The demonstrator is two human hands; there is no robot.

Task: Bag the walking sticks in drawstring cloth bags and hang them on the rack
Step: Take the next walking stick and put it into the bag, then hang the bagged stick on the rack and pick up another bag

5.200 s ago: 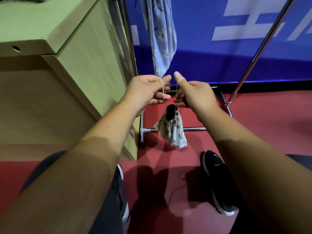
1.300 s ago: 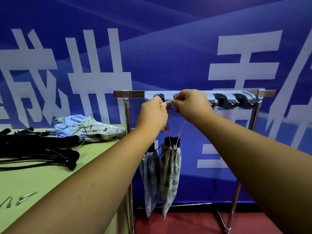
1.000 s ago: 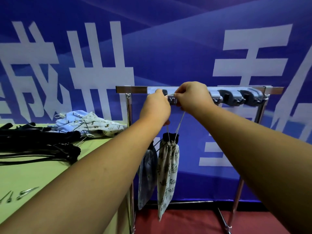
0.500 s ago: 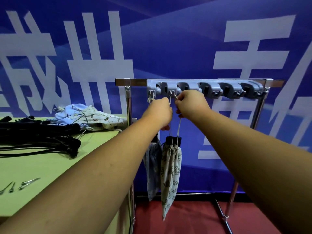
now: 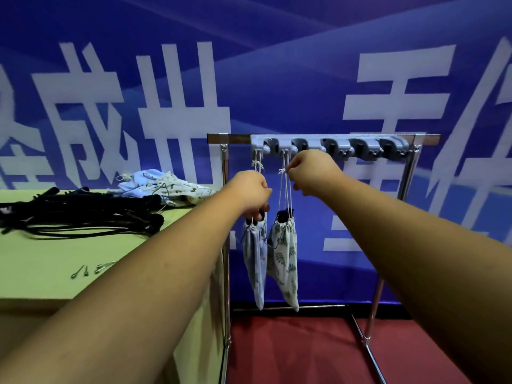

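Pinch grip: right hand held drawstring of leaf-print bag, which hung from rack, second hook; left hand curled at blue bag neck, hold unclear. Bag judged soft, light; best taken by drawstring.

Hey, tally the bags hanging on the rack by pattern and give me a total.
Pale blue bag: 1
Leaf-print bag: 1, its drawstring pinched by the right hand
Total hanging on the rack: 2
The loose bags piled on the table are too bunched to count.
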